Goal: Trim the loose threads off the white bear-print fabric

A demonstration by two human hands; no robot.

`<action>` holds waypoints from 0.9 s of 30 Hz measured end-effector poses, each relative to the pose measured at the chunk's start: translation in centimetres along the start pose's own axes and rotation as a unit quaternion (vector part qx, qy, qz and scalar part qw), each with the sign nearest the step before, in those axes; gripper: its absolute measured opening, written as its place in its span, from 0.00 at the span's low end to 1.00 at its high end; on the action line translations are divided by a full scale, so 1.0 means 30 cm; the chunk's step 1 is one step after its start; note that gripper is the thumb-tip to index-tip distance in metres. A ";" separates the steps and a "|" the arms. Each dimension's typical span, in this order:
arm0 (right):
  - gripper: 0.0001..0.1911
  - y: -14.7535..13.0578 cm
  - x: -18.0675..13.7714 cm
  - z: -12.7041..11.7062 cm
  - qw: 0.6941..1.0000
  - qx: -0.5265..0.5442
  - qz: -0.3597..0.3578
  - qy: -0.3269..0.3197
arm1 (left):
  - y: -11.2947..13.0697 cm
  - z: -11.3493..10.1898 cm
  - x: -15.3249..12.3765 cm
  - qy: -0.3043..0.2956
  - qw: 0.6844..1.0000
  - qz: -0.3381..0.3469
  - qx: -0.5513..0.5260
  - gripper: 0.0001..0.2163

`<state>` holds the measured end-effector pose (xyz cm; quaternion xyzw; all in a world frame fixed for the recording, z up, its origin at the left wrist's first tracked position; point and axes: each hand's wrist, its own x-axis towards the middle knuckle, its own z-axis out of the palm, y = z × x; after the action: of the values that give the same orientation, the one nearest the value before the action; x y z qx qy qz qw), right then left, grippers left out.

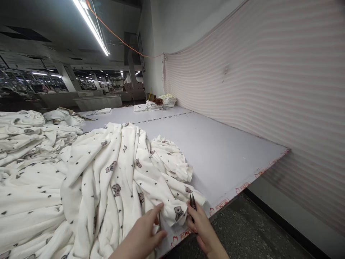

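Note:
White fabric [115, 172] printed with grey bears and small dark hearts lies bunched in loose folds over the table. Its near right corner hangs close to the table's front edge, between my hands. My left hand [141, 232] is at that corner, index finger and thumb spread apart, the fingertips by the cloth; its other fingers are partly hidden. In my right hand [201, 225] is a pair of dark thread snips [192, 202], blades pointing up and slightly parted. The fingers wrap around the handles, right beside the fabric's edge.
The pale table [215, 144] has a front edge with red printed tape. More white fabric [24, 144] is heaped at left. Folded cloth stacks [168, 101] stand at the far end. A striped sheet [250, 72] covers the right wall. Dark floor [242, 223] lies below.

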<state>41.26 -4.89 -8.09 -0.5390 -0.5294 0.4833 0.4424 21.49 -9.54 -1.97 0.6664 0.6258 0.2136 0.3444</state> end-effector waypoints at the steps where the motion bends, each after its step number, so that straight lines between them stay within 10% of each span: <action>1: 0.23 0.001 -0.001 0.004 1.000 0.018 0.014 -0.005 | -0.002 0.032 0.013 0.008 1.000 0.008 0.020 0.29; 8: 0.16 -0.051 -0.048 -0.033 0.997 0.049 -0.020 0.063 | -0.002 0.034 0.064 0.083 0.995 0.037 0.046 0.24; 14: 0.14 -0.135 -0.105 0.042 0.988 0.012 -0.153 -0.032 | 0.033 -0.014 0.038 0.080 0.989 0.103 0.066 0.27; 21: 0.21 -0.103 -0.057 0.061 0.945 0.289 0.120 -0.094 | 0.014 0.016 -0.056 0.177 0.964 0.179 0.089 0.14; 27: 0.20 -0.116 -0.083 0.091 0.917 0.360 0.139 -0.106 | 0.001 0.056 -0.059 0.258 0.934 0.206 0.138 0.17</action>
<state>38.13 -7.31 -4.89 -0.3572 -0.2835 0.7518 0.4763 22.49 -11.59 -2.84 0.7435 0.5657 0.3560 0.0236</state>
